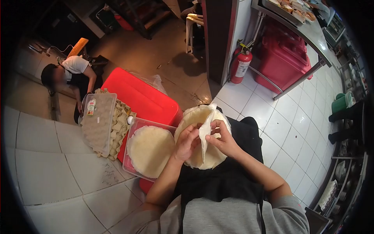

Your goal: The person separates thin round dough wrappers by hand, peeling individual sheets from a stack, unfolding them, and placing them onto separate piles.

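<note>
On my lap rests a stack of thin, round, pale dough wrappers (213, 155). One wrapper (205, 130) is raised on edge above the stack, folded or seen nearly side-on. My right hand (223, 139) pinches it between thumb and fingers from the right. My left hand (187, 142) is closed at its left side, fingers curled against the sheet; the exact fingertip contact is partly hidden. Left of my left forearm, a second stack of wrappers (151, 151) lies in a clear plastic container (129, 170).
A red cooler box (136, 91) stands behind the container. Egg trays (121, 117) with a clear lid (100, 126) on them are at the left, near a bending person (78, 72). A fire extinguisher (240, 67), a red bin (281, 56) and a metal table (307, 35) stand ahead right.
</note>
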